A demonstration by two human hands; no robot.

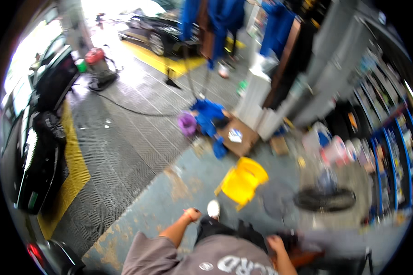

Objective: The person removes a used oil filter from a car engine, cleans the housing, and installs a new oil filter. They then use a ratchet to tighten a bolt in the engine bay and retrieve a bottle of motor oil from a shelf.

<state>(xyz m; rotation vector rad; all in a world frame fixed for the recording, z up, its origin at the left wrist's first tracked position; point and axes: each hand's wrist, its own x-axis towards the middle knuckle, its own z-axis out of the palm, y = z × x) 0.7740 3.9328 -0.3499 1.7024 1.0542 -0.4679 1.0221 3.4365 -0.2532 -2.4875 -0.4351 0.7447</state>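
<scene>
My left hand (pixel 193 214) hangs beside my body over the grey-green floor, its fingers curled in, with no object showing in it. A red band circles that wrist. Low on the other side is my right hand (pixel 275 243), smeared by motion, so its fingers and any contents are unclear. Near it lies a blurred orange-brown thing (pixel 303 257) whose kind I cannot make out; whether they touch is unclear. A white shoe (pixel 213 208) shows ahead of my legs. Just beyond stands a small yellow plastic chair or stool (pixel 244 180), apart from both hands.
Ahead are a cardboard box (pixel 239 137), blue cloths (pixel 209 117) and a purple bucket (pixel 186 123). A hose (pixel 133 110) runs toward a red-topped vacuum (pixel 96 62). Dark cars (pixel 41 151) stand left and far. Blue shelves (pixel 390 160) and a black round thing (pixel 325 199) are right.
</scene>
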